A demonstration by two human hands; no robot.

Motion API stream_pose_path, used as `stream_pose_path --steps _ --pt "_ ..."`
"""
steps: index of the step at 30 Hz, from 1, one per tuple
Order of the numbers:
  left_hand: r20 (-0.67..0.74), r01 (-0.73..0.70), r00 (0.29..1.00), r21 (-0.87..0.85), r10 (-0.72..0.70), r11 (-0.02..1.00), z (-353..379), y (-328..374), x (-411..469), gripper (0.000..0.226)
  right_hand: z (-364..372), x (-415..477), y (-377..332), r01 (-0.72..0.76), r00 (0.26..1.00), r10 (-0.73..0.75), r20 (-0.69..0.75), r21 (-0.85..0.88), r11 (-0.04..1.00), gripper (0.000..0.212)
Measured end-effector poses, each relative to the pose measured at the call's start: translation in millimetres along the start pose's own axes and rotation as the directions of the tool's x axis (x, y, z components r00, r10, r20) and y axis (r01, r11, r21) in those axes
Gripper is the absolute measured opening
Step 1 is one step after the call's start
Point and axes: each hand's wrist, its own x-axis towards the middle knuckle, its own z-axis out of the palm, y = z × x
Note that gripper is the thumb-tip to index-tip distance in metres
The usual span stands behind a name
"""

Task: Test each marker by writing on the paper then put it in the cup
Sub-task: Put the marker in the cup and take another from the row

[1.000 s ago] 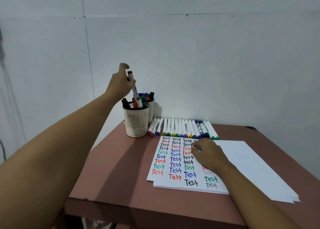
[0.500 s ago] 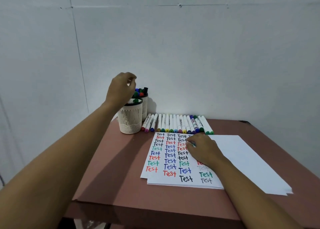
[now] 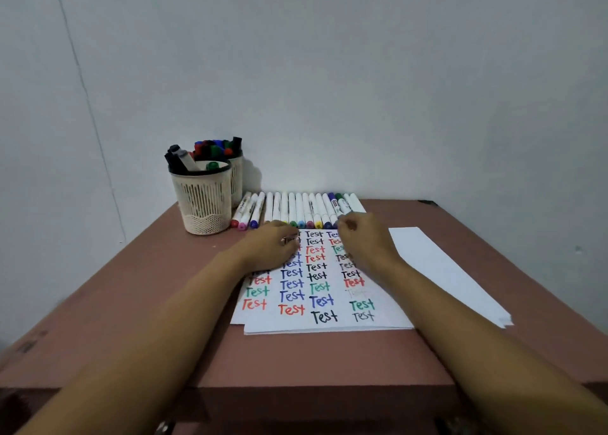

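Note:
A row of white markers [image 3: 296, 209] with coloured caps lies along the far edge of the paper [image 3: 391, 318], which is covered in columns of the word "Test". My right hand [image 3: 367, 242] reaches to the right end of that row, where thumb and forefinger pinch the near end of a white marker [image 3: 343, 207]. My left hand [image 3: 269, 248] rests on the upper left of the paper with its fingers loosely bent, holding nothing. A cream mesh cup [image 3: 204, 204] at the back left holds a few markers. Behind it, a second cup [image 3: 237, 179] is full of markers.
The brown table [image 3: 131, 303] stands in a corner of grey walls. Blank white sheets [image 3: 444, 270] lie to the right of the written page, reaching near the table's right side. The table's front edge runs below my forearms.
My left hand has let go of a marker into the front cup and come down onto the paper. My right hand has moved up from the paper to the marker row.

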Motion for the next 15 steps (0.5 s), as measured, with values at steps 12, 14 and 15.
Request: stream_pose_path --steps 12,14,15 --pt "-0.025 0.007 1.000 -0.035 -0.008 0.999 5 -3 1 0.046 -3 76 37 -0.278 0.958 0.287 -0.017 -0.308 0.910 0.016" --pt "-0.026 0.009 1.000 -0.039 -0.010 0.999 6 -3 1 0.046 -2 80 39 -0.301 0.950 0.313 -0.016 -0.319 0.899 0.010" --pt "-0.026 0.006 1.000 -0.036 -0.007 0.999 6 -3 2 0.046 -2 82 39 -0.314 0.946 0.324 -0.021 -0.312 0.897 0.004"
